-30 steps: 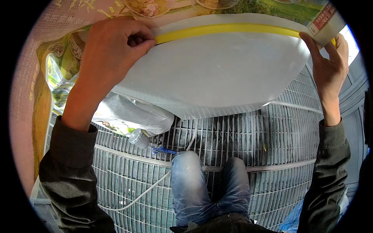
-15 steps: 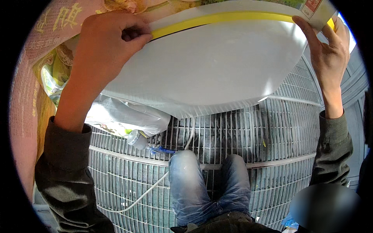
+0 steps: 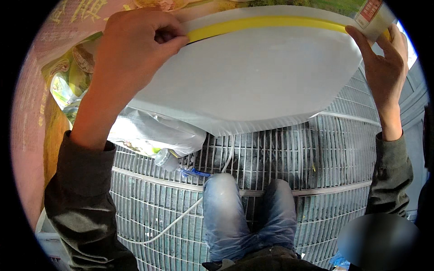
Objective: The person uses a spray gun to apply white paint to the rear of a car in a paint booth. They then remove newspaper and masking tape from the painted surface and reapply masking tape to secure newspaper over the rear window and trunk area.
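Note:
A strip of yellow tape (image 3: pixel 271 21) stretches between my hands along the far part of a large smooth white sheet (image 3: pixel 253 74). At its left end, my left hand (image 3: pixel 144 47) pinches the tape between thumb and fingers; a thin dark gap shows beneath the tape there. On the right, my right hand (image 3: pixel 386 58) grips the tape roll (image 3: pixel 373 20), whose pale core bears a red and white label. The right thumb rests at the strip where it meets the roll. My right fingers are partly hidden behind the roll.
Printed pink and green sheeting (image 3: pixel 34 104) lies at the far left. A white plastic bag (image 3: pixel 158 131) hangs below the white sheet, near a clear-grey cup-like piece (image 3: pixel 166 160) and a blue item (image 3: pixel 195 172). A pale cable (image 3: pixel 176 221) crosses the metal grating (image 3: pixel 325 212) beneath my knees.
Both hands, the tape and the white sheet appear slightly farther right in the view, along with the floor and my knees. The grip on the tape is unchanged.

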{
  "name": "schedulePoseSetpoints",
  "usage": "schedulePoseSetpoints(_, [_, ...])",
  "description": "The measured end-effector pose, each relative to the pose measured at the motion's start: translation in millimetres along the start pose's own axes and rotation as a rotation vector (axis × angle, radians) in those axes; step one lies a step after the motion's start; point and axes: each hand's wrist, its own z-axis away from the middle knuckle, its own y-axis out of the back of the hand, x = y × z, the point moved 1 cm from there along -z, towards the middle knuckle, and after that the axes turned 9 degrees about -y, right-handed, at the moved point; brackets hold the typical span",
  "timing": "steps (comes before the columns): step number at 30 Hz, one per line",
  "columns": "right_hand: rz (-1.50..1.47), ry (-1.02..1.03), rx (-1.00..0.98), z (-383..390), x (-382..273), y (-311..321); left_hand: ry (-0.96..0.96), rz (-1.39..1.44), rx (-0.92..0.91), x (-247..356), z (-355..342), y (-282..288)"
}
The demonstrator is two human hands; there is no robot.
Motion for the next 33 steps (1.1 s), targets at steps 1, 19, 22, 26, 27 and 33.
schedulePoseSetpoints(1, [0.013, 0.006, -0.002, -0.1, 0.3, 0.4, 0.011, -0.005, 0.002, 0.2, -0.4, -0.7])
schedulePoseSetpoints(19, [0.057, -0.049, -0.011, -2.8, -0.3, -0.1, -0.220, -0.099, 0.024, 23.7, -38.5, -11.3])
schedulePoseSetpoints(22, [0.103, 0.251, 0.361, -34.9, -25.3, 0.6, -0.228, -0.013, 0.056, 24.3, -48.5, -18.5])
schedulePoseSetpoints(26, [-0.065, 0.073, 0.238, -38.4, -25.5, 9.9, -0.063, 0.048, 0.029, 41.1, -60.8, -17.3])
schedulePoseSetpoints(27, [-0.164, -0.174, 0.118, -31.5, -27.3, 1.9, -0.044, -0.018, 0.039, 51.9, -61.7, -14.8])
schedulePoseSetpoints(33, [0.082, -0.064, -0.213, -21.7, -19.4, -7.3, 0.076, 0.147, -0.009, 47.8, -70.6, -21.3])
